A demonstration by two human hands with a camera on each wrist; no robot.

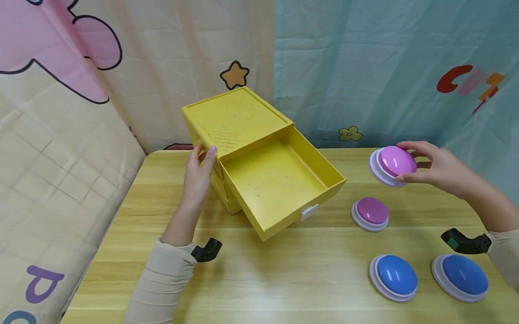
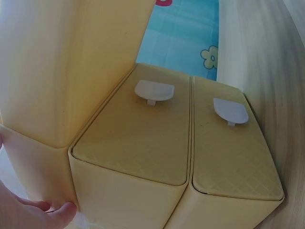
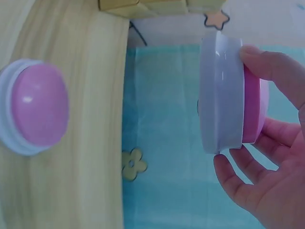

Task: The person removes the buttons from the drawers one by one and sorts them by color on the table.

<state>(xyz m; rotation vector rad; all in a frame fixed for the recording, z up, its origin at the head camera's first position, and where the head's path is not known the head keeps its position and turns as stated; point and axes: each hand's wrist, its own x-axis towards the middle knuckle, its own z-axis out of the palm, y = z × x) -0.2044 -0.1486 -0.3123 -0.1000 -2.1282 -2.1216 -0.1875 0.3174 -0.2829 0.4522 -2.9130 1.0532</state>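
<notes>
— Pink domed plastic button (image 1: 393, 165) on its white base: where is it?
— Lifted right of the yellow plastic drawer box (image 1: 259, 157), pinched in the right hand (image 1: 434, 168).
— And the left hand (image 1: 198, 178)?
— Flat-fingered, steadying the box's side, so its top drawer stands open.

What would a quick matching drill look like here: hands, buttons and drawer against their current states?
Column one:
1. left hand
2. right hand
3. top drawer
4. blue buttons

Column two:
A. pulled out, nothing inside
B. lying on the table
C. holds a pink button in the air
D. rests on the yellow cabinet

Pairs: 1-D, 2-C, 3-A, 4-B
</notes>
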